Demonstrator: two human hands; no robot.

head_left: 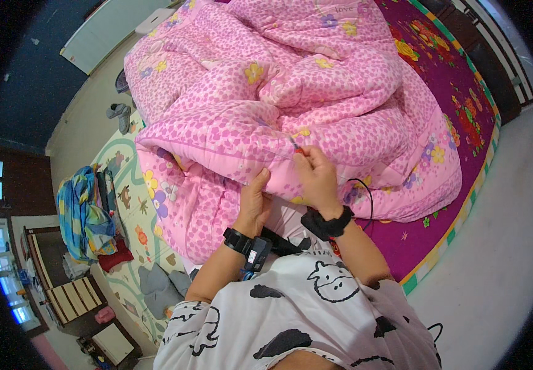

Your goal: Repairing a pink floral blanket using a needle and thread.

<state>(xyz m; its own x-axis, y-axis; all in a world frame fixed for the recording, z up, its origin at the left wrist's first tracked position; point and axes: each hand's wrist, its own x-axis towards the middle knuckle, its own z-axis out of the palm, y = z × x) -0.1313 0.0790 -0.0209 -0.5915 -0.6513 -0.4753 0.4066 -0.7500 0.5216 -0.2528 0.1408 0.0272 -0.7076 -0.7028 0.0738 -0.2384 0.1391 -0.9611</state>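
The left hand (254,203) is gripping the near edge of a pink floral quilt (217,135), seemingly to steady the fabric. The right hand (319,185), just beside it, is pinching a small red-handled tool (299,150), slim tip pointing away, perhaps for fine control; its exact kind is impossible to tell. The quilt is spreading out beyond both hands, small printed lettering (344,9) showing at its far end.

The left forearm (214,271) and right forearm (365,250) angle inward. The left hand (255,202) extends its thumb forward, fingers partly hidden. The right hand (319,180), farther forward, pinches thumb against forefinger, its other fingers curled.
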